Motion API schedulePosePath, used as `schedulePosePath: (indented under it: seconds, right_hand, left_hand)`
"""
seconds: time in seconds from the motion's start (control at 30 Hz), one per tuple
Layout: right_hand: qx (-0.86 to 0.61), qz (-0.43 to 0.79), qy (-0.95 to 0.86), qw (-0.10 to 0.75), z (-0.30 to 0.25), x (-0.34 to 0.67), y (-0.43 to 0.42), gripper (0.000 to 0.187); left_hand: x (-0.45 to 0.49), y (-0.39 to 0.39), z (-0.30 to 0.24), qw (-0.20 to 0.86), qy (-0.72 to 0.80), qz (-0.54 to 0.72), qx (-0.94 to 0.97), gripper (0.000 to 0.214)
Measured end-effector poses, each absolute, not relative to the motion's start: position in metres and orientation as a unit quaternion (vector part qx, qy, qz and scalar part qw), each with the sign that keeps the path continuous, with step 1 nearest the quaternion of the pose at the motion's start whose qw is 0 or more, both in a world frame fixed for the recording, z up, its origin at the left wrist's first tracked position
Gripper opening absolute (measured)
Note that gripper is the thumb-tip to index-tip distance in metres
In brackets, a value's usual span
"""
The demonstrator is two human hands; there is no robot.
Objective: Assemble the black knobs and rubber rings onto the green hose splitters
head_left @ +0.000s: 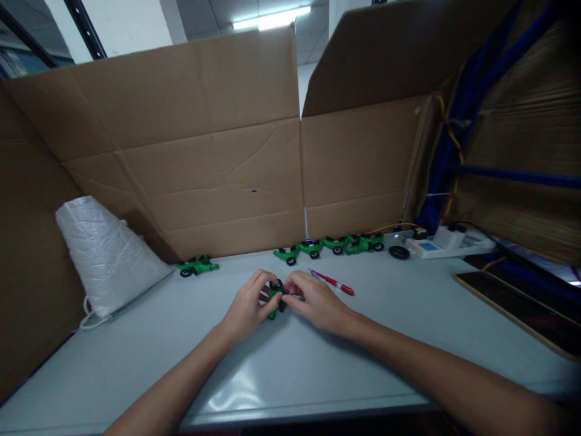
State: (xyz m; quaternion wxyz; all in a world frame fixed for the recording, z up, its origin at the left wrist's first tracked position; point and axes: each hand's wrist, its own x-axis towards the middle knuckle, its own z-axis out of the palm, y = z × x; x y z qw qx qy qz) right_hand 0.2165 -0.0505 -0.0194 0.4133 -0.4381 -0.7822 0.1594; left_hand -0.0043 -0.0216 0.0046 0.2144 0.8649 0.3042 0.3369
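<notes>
Between my two hands, above the middle of the table, is a green toy vehicle (273, 305) with black wheels. My left hand (250, 301) is closed around its left side, fingers at a black wheel and thumb on the green body. From the right, my right hand (313, 301) pinches a small dark part of the same toy; the fingertips hide what that part is. Just beyond my right hand lies a red screwdriver (338, 284), its tip pointing up and left.
Several green toy vehicles (336, 244) line the back edge; another toy vehicle (196, 266) sits further left. A silvery-white bag (106, 257) stands at left. At right are a black ring (399, 252), a power strip (447, 243) and a dark panel (517, 309). Cardboard walls (218, 163) enclose the table.
</notes>
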Motion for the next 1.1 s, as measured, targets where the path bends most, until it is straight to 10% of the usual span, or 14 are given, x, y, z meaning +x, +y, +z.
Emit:
schedulePosePath:
  seconds: [1.1]
  right_hand:
    - [-0.438, 0.205, -0.789, 0.379, -0.0263, 0.2169, -0.0508, 0.019]
  left_hand:
    - [-0.0104, -0.0171, 0.0061, 0.218, 0.296, 0.335, 0.868, 0.016]
